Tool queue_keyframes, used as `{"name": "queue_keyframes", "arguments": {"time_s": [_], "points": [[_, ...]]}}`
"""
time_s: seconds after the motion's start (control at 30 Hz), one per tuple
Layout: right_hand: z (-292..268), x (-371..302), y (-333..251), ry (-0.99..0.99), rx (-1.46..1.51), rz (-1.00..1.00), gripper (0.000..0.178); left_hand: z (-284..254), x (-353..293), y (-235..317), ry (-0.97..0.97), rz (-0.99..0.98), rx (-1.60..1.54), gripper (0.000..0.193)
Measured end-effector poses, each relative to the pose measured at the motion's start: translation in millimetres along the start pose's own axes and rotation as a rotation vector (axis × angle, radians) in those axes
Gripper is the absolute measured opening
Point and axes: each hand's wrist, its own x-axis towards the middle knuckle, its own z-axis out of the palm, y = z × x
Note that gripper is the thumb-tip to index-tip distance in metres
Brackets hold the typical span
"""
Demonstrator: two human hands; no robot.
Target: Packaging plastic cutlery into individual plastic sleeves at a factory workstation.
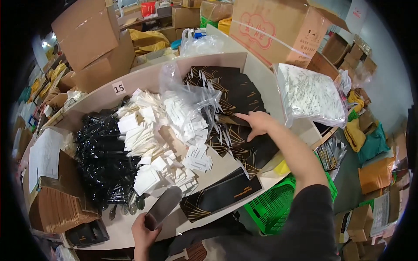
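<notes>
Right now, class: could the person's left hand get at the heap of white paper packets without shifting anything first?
Probably not freely. The left hand is already closed around a dark flat sleeve, so its fingers are occupied. The white paper packets lie just beyond on the table, with nothing between.

Thumb side of the left hand [143,231] behind the blurred dark flat piece [163,207]; wrist cut off below.

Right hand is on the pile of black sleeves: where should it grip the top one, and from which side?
Probably by the free near edge of the top black sleeve, where the right hand already rests. It lies flat on the overlapping pile, so come from above and pinch that edge; the far side is crowded by the clear bag of white packets.
</notes>
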Motion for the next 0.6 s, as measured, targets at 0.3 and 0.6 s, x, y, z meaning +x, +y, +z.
{"name": "queue_keyframes", "arguments": {"time_s": [0.3, 0.6], "points": [[-28, -36, -88, 0.24, 0.013, -0.439, 0.08, -1, -24, -22, -0.001, -0.015, 0.023, 0.044], [49, -18, -154, 0.161, -0.328, -0.466, 0.032, 36, -16, 5, -0.305, -0.051, -0.354, 0.039]]}}
